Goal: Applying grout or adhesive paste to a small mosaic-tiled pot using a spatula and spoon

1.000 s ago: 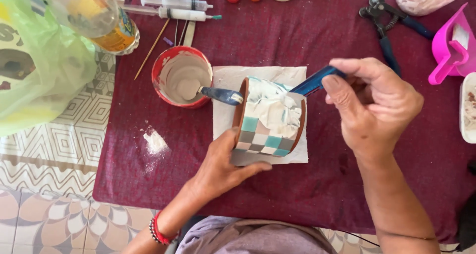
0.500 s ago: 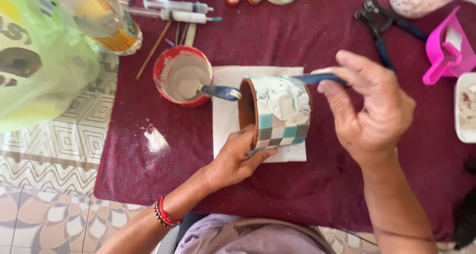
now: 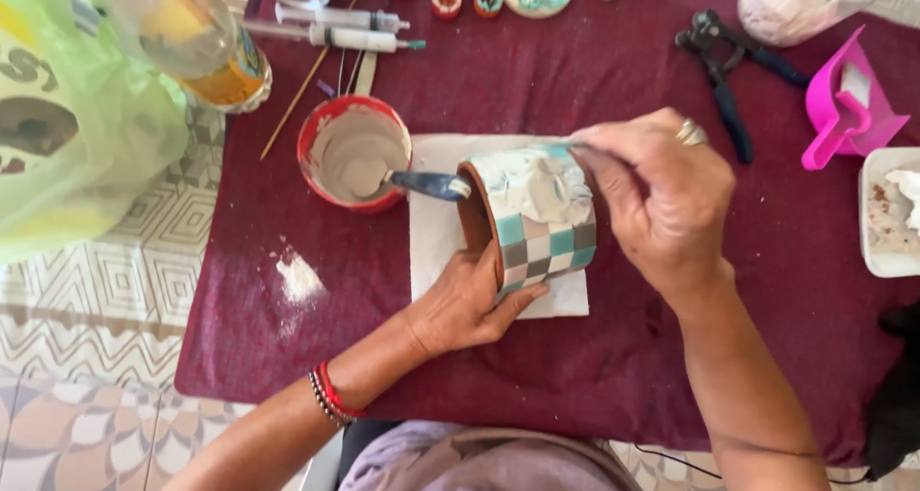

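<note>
Pot (image 3: 532,225) gripped by left hand (image 3: 470,304); right hand (image 3: 661,199) grips spoon (image 3: 426,184).

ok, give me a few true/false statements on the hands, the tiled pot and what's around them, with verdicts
1. The left hand grips the checkered tiled terracotta pot at its open end. True.
2. The pot stands upright. False: it lies on its side.
3. The red bowl of grey paste sits right of the pot. False: left.
4. The right hand wears a ring. True.
5. The pink plastic scoop lies on the white paper. False: on the maroon cloth.
</note>
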